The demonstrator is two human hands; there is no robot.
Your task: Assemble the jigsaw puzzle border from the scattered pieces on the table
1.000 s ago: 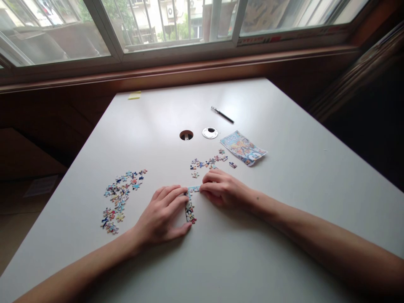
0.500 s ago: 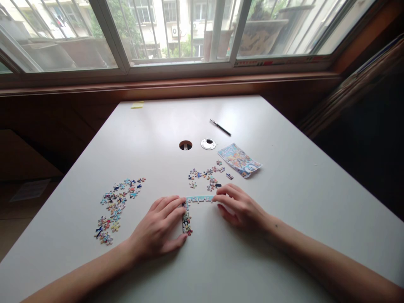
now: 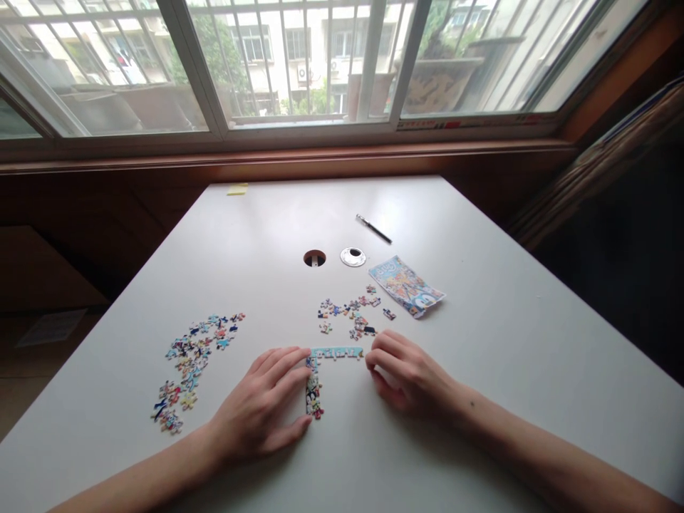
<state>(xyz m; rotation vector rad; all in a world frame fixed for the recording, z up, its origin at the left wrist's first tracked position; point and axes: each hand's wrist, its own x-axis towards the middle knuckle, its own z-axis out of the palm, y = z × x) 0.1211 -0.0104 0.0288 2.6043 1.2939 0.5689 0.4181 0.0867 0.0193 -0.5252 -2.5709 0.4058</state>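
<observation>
A partly joined jigsaw puzzle [image 3: 313, 390] lies on the white table as a corner shape: a light-blue row along the top and a picture-filled column down the left. My left hand [image 3: 267, 399] rests at the outer left side of that column, fingers stretched out and fingertips touching the upper corner, thumb near the lower end. Just off the right end of the top row is my right hand [image 3: 409, 367], its fingers loosely bent, apart from the thumb, with no piece visible in them. Loose jigsaw pieces [image 3: 355, 308] lie beyond the top row.
More loose pieces [image 3: 195, 360] are spread at the left. A picture sheet [image 3: 406, 285] lies at the right, with a pen [image 3: 374, 229] behind it. A round cable hole [image 3: 315, 258] and its metal cover [image 3: 353, 256] are mid-table. Yellow sticky paper [image 3: 237, 189] marks the far edge.
My right fingers have come off the right end of the top row and moved slightly right. My left hand stays beside the column. The whole view has shifted a little downward.
</observation>
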